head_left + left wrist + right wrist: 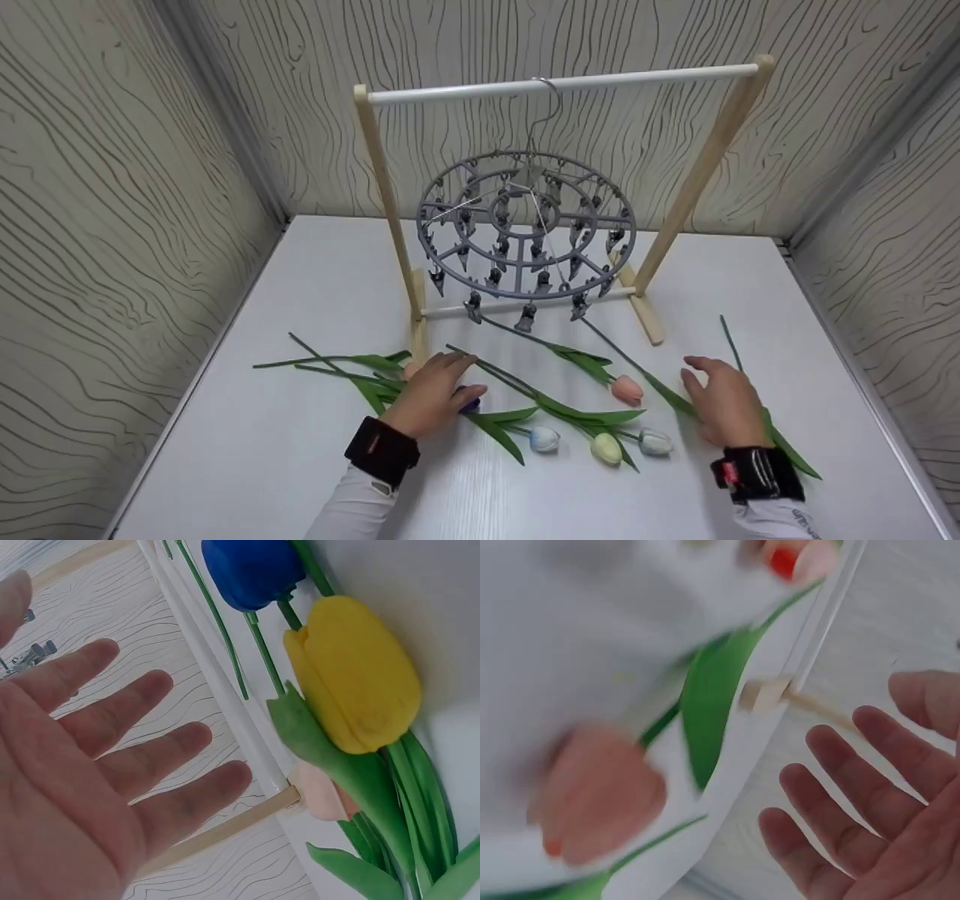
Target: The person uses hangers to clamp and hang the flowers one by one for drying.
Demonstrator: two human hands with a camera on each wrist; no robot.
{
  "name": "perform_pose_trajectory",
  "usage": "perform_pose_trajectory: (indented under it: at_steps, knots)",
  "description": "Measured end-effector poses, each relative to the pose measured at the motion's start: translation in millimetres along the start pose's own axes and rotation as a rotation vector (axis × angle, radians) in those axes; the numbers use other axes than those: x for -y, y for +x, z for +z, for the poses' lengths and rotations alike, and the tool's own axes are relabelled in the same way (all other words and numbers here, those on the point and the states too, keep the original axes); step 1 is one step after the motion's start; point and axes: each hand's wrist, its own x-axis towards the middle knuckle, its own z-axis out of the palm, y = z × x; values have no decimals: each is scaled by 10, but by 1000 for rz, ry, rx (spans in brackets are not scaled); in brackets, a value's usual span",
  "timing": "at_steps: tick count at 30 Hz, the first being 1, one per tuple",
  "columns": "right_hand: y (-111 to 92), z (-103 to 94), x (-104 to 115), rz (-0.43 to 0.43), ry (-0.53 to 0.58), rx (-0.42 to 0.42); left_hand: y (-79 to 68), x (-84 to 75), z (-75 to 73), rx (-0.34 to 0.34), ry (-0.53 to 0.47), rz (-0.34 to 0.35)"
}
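Observation:
My left hand (431, 395), fingers spread and holding nothing, hovers above artificial tulips at the left. Beside it in the left wrist view are a blue tulip (251, 574), a yellow tulip (356, 679) and, partly covered by leaves, a pink tulip (322, 791). Over green stems and leaves at the right is my right hand (727, 403), its fingers loosely extended with nothing in them. A blurred pink tulip (604, 795) lies near it in the right wrist view. Between the hands lie a salmon tulip (627, 389), a pale yellow tulip (606, 449) and two bluish-white tulips (544, 439).
Behind the flowers stands a wooden rack (690, 180) with a white top rail (465, 91). From that rail hangs a round grey clip hanger (517, 264) bearing several dangling clips. Wood-patterned walls (315, 112) enclose the white table (277, 285).

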Motion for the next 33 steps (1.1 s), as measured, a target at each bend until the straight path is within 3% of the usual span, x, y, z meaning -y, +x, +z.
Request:
perform_pose_trajectory:
  at_steps: [4,7,13,20,33]
  knots:
    - [86,-198,-372,64,-44,-29,4,-45,4,-24,-22,56]
    - [127,-325,-637,109,-81,-39,-5,-103,3,-14,-62,59]
    - [140,-394,-962,195,-129,33,-81,-229,1,-16,-122,90]
    - [99,-348,-1018,260,-105,127,-164,-353,13,-65,-163,137]
    - [145,-368,-1051,262,-77,171,-181,-435,44,-62,-212,168]
